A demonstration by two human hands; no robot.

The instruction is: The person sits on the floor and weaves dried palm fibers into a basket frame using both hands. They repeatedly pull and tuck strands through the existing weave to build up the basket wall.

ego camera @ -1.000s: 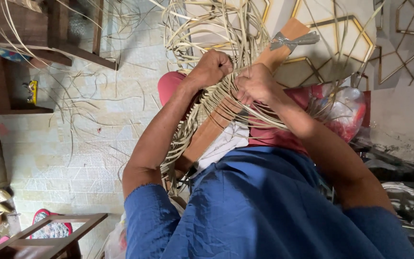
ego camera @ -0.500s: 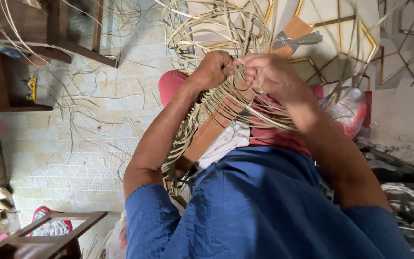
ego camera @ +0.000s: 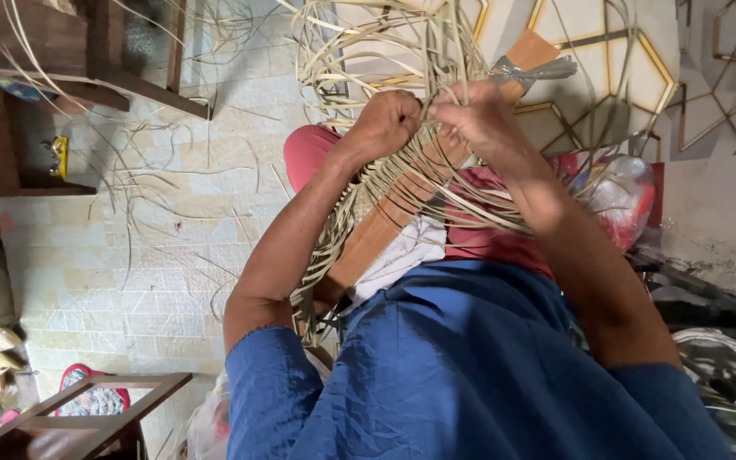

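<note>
Cane strips point(ego camera: 385, 183) clutched by left hand point(ego camera: 382, 126) and right hand point(ego camera: 485, 123) over a wooden board point(ego camera: 402, 213).

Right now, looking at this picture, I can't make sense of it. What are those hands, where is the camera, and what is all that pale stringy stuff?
There is no machine here: a person wears a camera on the head, so you look down along their own arms in blue sleeves. The left hand and the right hand meet, both closed on thin pale cane strips that they weave over a brown wooden board resting across the lap. Loose strips loop above the hands and lie scattered on the tiled floor. Beside it stand dark wooden furniture and a plastic bag.
</note>
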